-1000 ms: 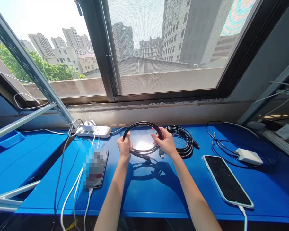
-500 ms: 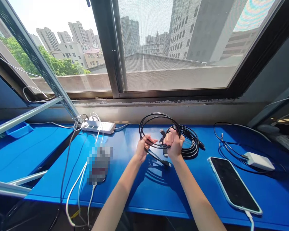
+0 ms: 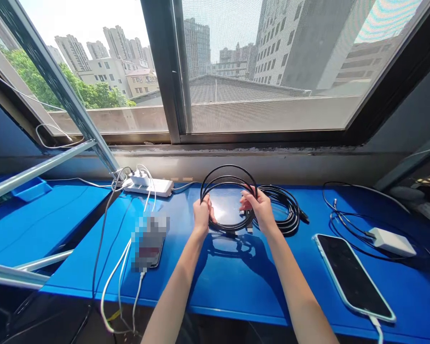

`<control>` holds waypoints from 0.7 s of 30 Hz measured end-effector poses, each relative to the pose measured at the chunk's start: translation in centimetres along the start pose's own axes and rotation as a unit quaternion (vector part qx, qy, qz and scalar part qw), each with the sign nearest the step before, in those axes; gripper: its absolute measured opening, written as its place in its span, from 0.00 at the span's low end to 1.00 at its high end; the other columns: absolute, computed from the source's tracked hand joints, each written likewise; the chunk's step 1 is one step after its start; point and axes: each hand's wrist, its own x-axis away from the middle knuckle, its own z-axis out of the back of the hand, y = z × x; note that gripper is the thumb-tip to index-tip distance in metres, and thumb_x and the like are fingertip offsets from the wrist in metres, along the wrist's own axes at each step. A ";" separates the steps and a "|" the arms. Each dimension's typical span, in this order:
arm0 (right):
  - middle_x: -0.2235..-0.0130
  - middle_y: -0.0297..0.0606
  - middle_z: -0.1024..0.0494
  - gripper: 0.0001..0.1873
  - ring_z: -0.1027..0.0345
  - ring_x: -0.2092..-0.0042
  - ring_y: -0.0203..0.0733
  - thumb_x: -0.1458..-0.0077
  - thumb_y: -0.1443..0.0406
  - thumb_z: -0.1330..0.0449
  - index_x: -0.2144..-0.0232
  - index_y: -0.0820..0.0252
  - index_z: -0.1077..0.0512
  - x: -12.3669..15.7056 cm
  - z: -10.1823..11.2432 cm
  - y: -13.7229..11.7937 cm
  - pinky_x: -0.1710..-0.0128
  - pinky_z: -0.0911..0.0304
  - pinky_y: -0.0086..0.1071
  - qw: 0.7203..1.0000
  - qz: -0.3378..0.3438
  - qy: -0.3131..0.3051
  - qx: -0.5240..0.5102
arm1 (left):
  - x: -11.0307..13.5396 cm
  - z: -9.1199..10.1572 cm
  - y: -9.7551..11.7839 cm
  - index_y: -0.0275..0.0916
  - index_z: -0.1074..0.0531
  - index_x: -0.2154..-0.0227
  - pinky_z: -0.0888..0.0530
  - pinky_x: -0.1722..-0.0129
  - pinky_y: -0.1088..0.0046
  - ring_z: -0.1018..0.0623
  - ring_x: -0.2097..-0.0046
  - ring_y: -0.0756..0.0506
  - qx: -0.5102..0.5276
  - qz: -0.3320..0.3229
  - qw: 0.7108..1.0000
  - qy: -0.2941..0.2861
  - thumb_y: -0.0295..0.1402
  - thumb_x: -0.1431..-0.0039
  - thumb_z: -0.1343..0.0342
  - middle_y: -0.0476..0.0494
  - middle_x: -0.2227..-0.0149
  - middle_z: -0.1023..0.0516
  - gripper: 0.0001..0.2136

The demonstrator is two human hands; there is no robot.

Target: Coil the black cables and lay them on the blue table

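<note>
A black cable [image 3: 229, 180] is wound into loose round loops, held up just above the blue table. My left hand [image 3: 202, 216] is closed round the left side of the loops. On the opposite side my right hand [image 3: 261, 208] grips them between thumb and fingers. Behind and right of my right hand, a second coiled black cable [image 3: 290, 215] lies flat on the table, with a dark plug at its right edge. Connector ends under the held loops are partly hidden by my right hand.
On the blue table [image 3: 236, 296] a phone [image 3: 354, 277] and white adapter [image 3: 394, 241] lie right. A blurred device [image 3: 150, 243] on a white cord lies left. A white power strip [image 3: 154, 187] sits by the window. A metal frame [image 3: 68, 86] stands left.
Both hands have shifted slightly; the right has opened from a fist into a side grip. The held loops are now rounder and more upright, and the hanging connector has moved under them.
</note>
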 end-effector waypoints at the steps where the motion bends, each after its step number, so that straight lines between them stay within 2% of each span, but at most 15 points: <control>1: 0.79 0.29 0.30 0.27 0.37 0.81 0.33 0.62 0.52 0.35 0.60 0.60 0.28 -0.2 0.2 0.2 0.80 0.36 0.30 1.000 -0.007 0.010 0.012 | -0.2 0.3 0.1 0.42 0.49 0.88 0.47 0.89 0.79 0.47 0.91 0.55 -0.010 -0.001 1.000 0.006 0.41 0.46 0.50 0.59 0.92 0.53 0.20; 3: 0.72 0.31 0.27 0.38 0.36 0.79 0.33 0.66 0.51 0.34 0.51 0.59 0.33 -0.4 0.5 0.5 0.80 0.35 0.30 0.998 -0.008 0.040 0.045 | -0.5 0.6 0.2 0.42 0.46 0.87 0.51 0.90 0.79 0.48 0.91 0.55 -0.032 0.001 0.999 0.009 0.39 0.47 0.48 0.59 0.92 0.51 0.18; 5: 0.66 0.35 0.26 0.44 0.34 0.77 0.34 0.68 0.51 0.33 0.47 0.58 0.36 -0.5 0.7 0.8 0.78 0.33 0.31 0.993 0.014 0.074 0.086 | -0.6 0.8 0.1 0.41 0.44 0.87 0.52 0.90 0.79 0.48 0.91 0.55 -0.051 0.004 0.999 0.004 0.37 0.48 0.46 0.58 0.93 0.50 0.17; 8: 0.65 0.35 0.25 0.43 0.36 0.78 0.33 0.67 0.52 0.33 0.46 0.58 0.36 -0.5 0.9 0.8 0.77 0.33 0.32 0.985 0.061 0.084 0.137 | -0.6 0.7 -0.1 0.41 0.43 0.87 0.53 0.90 0.79 0.48 0.91 0.55 -0.067 0.006 0.998 -0.003 0.34 0.49 0.45 0.57 0.93 0.48 0.16; 11: 0.69 0.36 0.24 0.35 0.38 0.79 0.33 0.64 0.49 0.34 0.54 0.59 0.30 -0.5 1.2 0.6 0.78 0.35 0.32 0.978 0.078 0.078 0.177 | -0.4 0.6 -0.2 0.41 0.42 0.87 0.50 0.91 0.78 0.48 0.91 0.55 -0.063 -0.001 0.998 -0.009 0.34 0.49 0.45 0.57 0.93 0.48 0.16; 13: 0.71 0.38 0.24 0.28 0.36 0.78 0.35 0.65 0.47 0.34 0.65 0.60 0.27 -0.5 1.5 0.3 0.78 0.36 0.32 0.973 0.079 0.089 0.196 | -0.3 0.5 -0.1 0.41 0.43 0.87 0.48 0.90 0.79 0.48 0.91 0.55 -0.053 -0.010 0.998 -0.011 0.35 0.49 0.44 0.58 0.93 0.48 0.17; 15: 0.76 0.37 0.26 0.23 0.36 0.78 0.36 0.66 0.47 0.34 0.77 0.59 0.30 -0.5 1.6 0.2 0.78 0.37 0.31 0.971 0.076 0.093 0.205 | -0.3 0.5 0.1 0.41 0.43 0.87 0.48 0.90 0.80 0.49 0.91 0.57 -0.041 -0.021 0.999 -0.008 0.37 0.49 0.44 0.59 0.93 0.49 0.17; 17: 0.83 0.33 0.31 0.23 0.38 0.81 0.35 0.67 0.47 0.33 0.85 0.57 0.37 -0.4 1.5 0.3 0.81 0.39 0.29 0.973 0.066 0.083 0.203 | -0.3 0.5 0.2 0.40 0.45 0.87 0.51 0.90 0.81 0.50 0.90 0.58 -0.033 -0.026 0.999 -0.008 0.37 0.50 0.44 0.60 0.93 0.50 0.18; 19: 0.86 0.31 0.36 0.25 0.41 0.83 0.34 0.66 0.47 0.34 0.88 0.57 0.40 -0.2 1.1 0.5 0.85 0.42 0.28 0.977 0.053 0.072 0.194 | -0.3 0.4 0.2 0.40 0.46 0.88 0.52 0.90 0.81 0.50 0.91 0.58 -0.029 -0.021 0.999 -0.015 0.38 0.51 0.44 0.61 0.93 0.51 0.19; 21: 0.83 0.31 0.33 0.23 0.42 0.84 0.33 0.65 0.46 0.35 0.83 0.58 0.35 -0.1 0.5 0.9 0.88 0.42 0.28 0.981 0.044 0.073 0.176 | -0.3 0.2 0.0 0.41 0.46 0.89 0.50 0.90 0.80 0.49 0.91 0.57 -0.032 -0.008 0.999 -0.023 0.40 0.50 0.44 0.60 0.93 0.52 0.20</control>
